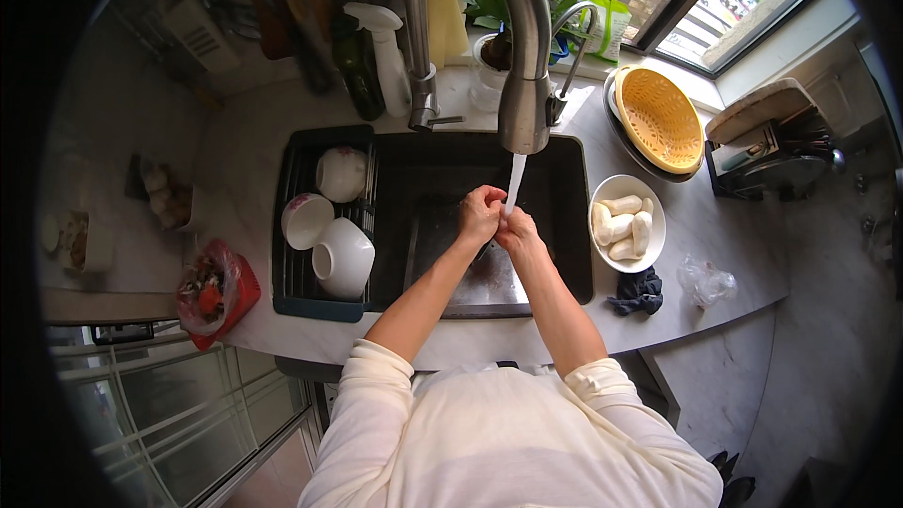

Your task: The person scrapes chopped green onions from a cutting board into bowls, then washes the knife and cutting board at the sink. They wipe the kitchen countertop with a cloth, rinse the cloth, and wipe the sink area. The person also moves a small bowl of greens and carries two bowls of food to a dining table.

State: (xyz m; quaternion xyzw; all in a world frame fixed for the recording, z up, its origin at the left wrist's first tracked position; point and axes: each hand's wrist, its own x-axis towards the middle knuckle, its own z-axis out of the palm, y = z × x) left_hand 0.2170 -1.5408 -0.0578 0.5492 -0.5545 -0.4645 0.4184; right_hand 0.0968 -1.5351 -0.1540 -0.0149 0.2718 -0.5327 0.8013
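Observation:
Under the running faucet, my left hand and my right hand meet over the dark sink. Water falls onto the fingers of my right hand. My left fingers curl close against it, and whether anything small is between the hands is hidden. Beneath them lies a wet metal tray or board in the basin. Just right of the sink, a white bowl holds several peeled, pale root vegetables.
A drying rack with white bowls spans the sink's left side. Farther left stands a red bin of scraps. On the right are a yellow colander, a dark cloth, a crumpled plastic bag and a knife holder.

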